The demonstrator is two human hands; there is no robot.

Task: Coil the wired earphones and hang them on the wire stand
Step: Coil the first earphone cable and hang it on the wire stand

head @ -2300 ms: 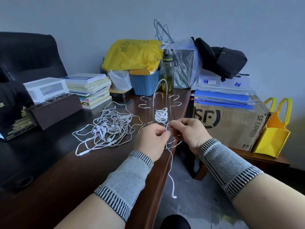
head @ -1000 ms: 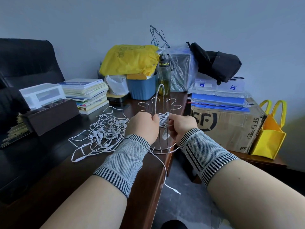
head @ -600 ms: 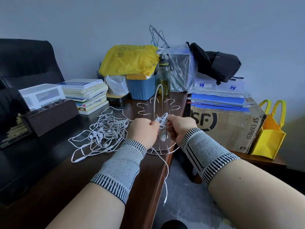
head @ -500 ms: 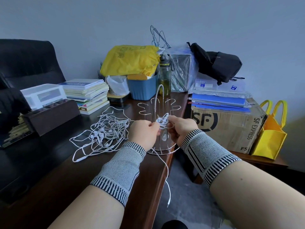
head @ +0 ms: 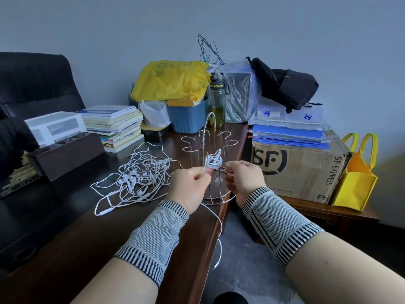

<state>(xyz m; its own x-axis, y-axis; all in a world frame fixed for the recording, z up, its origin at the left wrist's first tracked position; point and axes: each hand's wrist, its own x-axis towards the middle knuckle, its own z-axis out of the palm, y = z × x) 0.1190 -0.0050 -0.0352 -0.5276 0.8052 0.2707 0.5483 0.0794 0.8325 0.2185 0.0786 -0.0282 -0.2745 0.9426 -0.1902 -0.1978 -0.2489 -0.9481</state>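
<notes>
Fingers: left thumb and forefinger pinch the white cable just under the coil; the other left fingers are curled into the palm.
Left hand: raised in front of the wire stand, knuckles up, a grey knit wrist sleeve with black-striped cuffs on the forearm.
Right hand: level with the left and just beside the coil, fingers curled, fingertips on the cable where it leaves the coil's right side; whether they truly pinch it I cannot tell for certain, though it reads as a grip.
Coiled earphones: a small tight white bundle held between the two hands, in front of the stand's wires at mid-height; whether it hangs on a hook I cannot tell.
Loose cable tail: drops from the hands past the desk edge, its plug hanging free above the floor.
Wire stand: chrome, upright on a round base at the desk's right edge, with curled hook arms and a tall arched centre wire.
Tangle of earphones: white heap lying on the dark wooden desk, left of the stand, apart from both hands.
Behind: stack of books, blue tub, UP-TEMPO bottle.
Right: SF Express carton, yellow tote bag.
</notes>
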